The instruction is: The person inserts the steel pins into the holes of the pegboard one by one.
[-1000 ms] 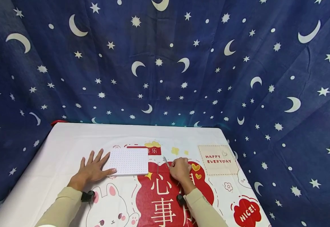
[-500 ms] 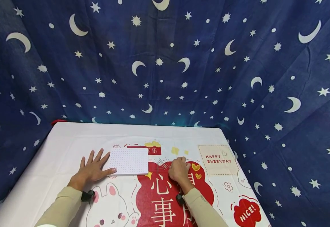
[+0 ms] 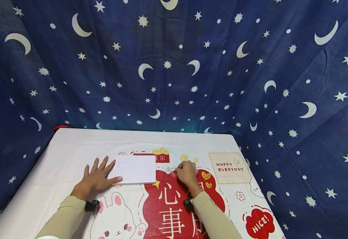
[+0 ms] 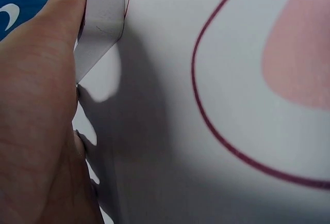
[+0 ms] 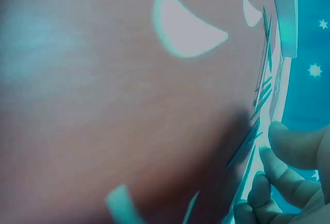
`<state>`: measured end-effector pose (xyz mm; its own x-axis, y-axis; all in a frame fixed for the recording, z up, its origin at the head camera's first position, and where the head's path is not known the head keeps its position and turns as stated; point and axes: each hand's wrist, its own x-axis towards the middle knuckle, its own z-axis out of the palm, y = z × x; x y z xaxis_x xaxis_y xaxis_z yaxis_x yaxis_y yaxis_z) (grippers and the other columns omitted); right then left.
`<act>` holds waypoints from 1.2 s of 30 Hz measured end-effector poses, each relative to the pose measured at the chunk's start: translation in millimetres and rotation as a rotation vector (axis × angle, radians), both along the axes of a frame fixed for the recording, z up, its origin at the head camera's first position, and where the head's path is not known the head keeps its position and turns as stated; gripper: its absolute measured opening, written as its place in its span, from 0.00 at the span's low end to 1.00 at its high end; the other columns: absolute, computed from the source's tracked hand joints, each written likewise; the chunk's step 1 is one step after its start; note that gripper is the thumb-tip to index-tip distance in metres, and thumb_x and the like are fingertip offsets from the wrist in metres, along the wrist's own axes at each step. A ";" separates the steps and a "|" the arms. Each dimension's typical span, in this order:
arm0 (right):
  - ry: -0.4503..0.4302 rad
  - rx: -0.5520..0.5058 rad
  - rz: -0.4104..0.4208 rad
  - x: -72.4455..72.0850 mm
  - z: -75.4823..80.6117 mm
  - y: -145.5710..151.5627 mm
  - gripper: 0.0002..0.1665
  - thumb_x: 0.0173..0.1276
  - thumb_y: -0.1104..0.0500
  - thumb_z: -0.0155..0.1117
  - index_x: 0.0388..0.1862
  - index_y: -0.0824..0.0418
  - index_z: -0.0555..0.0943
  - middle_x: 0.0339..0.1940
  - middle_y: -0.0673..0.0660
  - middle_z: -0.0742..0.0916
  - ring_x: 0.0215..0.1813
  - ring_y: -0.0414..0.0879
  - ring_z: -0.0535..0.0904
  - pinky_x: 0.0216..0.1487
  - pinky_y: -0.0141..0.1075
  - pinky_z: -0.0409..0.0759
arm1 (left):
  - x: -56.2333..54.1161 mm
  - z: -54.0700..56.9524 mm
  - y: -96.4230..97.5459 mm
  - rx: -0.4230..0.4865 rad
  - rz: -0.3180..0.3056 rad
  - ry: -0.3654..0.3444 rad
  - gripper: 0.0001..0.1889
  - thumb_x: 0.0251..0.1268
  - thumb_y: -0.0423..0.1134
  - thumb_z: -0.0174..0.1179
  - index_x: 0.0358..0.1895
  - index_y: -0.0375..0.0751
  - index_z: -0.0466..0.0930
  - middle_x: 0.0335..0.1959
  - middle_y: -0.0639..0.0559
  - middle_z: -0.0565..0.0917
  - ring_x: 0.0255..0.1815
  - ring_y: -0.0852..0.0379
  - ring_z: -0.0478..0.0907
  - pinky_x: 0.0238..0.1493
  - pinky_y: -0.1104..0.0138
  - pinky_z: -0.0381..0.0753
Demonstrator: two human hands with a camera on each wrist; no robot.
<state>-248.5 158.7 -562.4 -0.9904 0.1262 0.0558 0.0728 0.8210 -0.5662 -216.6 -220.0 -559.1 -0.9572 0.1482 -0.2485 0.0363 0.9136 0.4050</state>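
A flat white board (image 3: 134,169) with rows of small dots lies on the table. My left hand (image 3: 94,181) spreads its fingers beside the board's left edge, its thumb resting on the near left corner. The left wrist view shows the thumb against the board's pale side (image 4: 106,15). To the right of the board lie several thin, pointed grey sticks (image 3: 171,171), some side by side, others crossing. My right hand (image 3: 187,174) is just right of them, fingers bent. The right wrist view shows its thumb and fingertips close to the sticks (image 5: 246,144); whether they pinch one is unclear.
A white tablecloth (image 3: 81,142) printed with a rabbit, red shapes and lettering covers the table. Behind it and at both sides hangs a dark blue curtain (image 3: 174,79) with moons and stars. A dark wrist camera (image 3: 91,205) sits at my left cuff.
The sticks at my right fingertips, bundled a second ago, now lie fanned out on the cloth. My right hand has shifted slightly away from me. The left hand and board have stayed put.
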 end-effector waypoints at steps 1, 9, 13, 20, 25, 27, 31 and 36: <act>-0.001 -0.012 -0.005 -3.1 -0.2 -1.5 0.09 0.65 0.57 0.75 0.27 0.58 0.87 0.36 0.57 0.87 0.51 0.57 0.77 0.51 0.60 0.72 | -0.1 0.1 -0.4 0.002 0.001 0.001 0.58 0.59 0.78 0.57 0.83 0.43 0.54 0.86 0.31 0.42 0.84 0.20 0.29 0.76 0.25 0.22; -0.003 -0.016 -0.046 -10.2 0.1 -10.9 0.09 0.60 0.58 0.77 0.22 0.58 0.88 0.31 0.56 0.89 0.50 0.57 0.78 0.53 0.63 0.71 | -0.3 -1.6 -0.9 0.009 -0.003 0.018 0.57 0.59 0.78 0.57 0.83 0.43 0.54 0.86 0.31 0.42 0.84 0.20 0.30 0.76 0.25 0.23; -0.053 0.055 -0.041 -13.1 0.5 -14.5 0.12 0.63 0.58 0.73 0.21 0.58 0.88 0.32 0.56 0.88 0.52 0.55 0.77 0.55 0.61 0.73 | -0.2 -0.9 -1.4 0.007 -0.001 0.024 0.57 0.59 0.78 0.57 0.83 0.43 0.55 0.86 0.31 0.43 0.84 0.20 0.30 0.76 0.25 0.23; -0.094 0.147 0.007 -14.2 -2.7 -14.8 0.12 0.69 0.56 0.70 0.26 0.60 0.88 0.39 0.58 0.83 0.53 0.55 0.75 0.54 0.58 0.74 | 0.3 -1.6 -0.7 0.005 -0.002 0.020 0.57 0.59 0.78 0.56 0.83 0.42 0.54 0.86 0.31 0.42 0.84 0.20 0.30 0.76 0.25 0.23; 0.004 -0.041 0.004 -14.3 -3.9 -11.7 0.07 0.63 0.58 0.76 0.27 0.57 0.88 0.36 0.56 0.86 0.51 0.56 0.76 0.52 0.60 0.69 | 0.4 -0.8 -1.2 0.005 0.002 0.032 0.57 0.60 0.78 0.56 0.83 0.43 0.55 0.86 0.31 0.43 0.84 0.20 0.30 0.76 0.25 0.24; 0.021 -0.091 0.000 -15.1 -4.2 -11.3 0.05 0.61 0.59 0.78 0.27 0.56 0.89 0.34 0.55 0.88 0.50 0.56 0.76 0.52 0.61 0.67 | 1.2 -0.2 -1.2 0.008 0.003 0.032 0.57 0.60 0.78 0.57 0.83 0.42 0.55 0.86 0.31 0.43 0.84 0.20 0.31 0.76 0.25 0.24; 0.011 -0.097 -0.017 -16.5 -5.3 -12.0 0.06 0.60 0.60 0.79 0.24 0.54 0.91 0.28 0.52 0.90 0.51 0.54 0.76 0.53 0.61 0.67 | 2.6 -0.8 -0.7 0.014 0.002 0.019 0.57 0.60 0.77 0.57 0.83 0.43 0.55 0.86 0.31 0.43 0.84 0.20 0.30 0.76 0.25 0.23; -0.035 -0.015 -0.009 -16.7 -4.0 -14.1 0.12 0.63 0.58 0.77 0.19 0.54 0.89 0.30 0.52 0.87 0.53 0.52 0.75 0.51 0.59 0.68 | 1.8 -1.9 -0.8 0.016 0.003 0.020 0.57 0.59 0.78 0.57 0.83 0.43 0.55 0.86 0.31 0.43 0.84 0.21 0.30 0.76 0.26 0.22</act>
<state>-265.2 144.6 -566.5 -0.9906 0.1354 0.0195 0.0997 0.8117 -0.5755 -214.7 -220.8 -560.9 -0.9624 0.1489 -0.2271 0.0416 0.9072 0.4187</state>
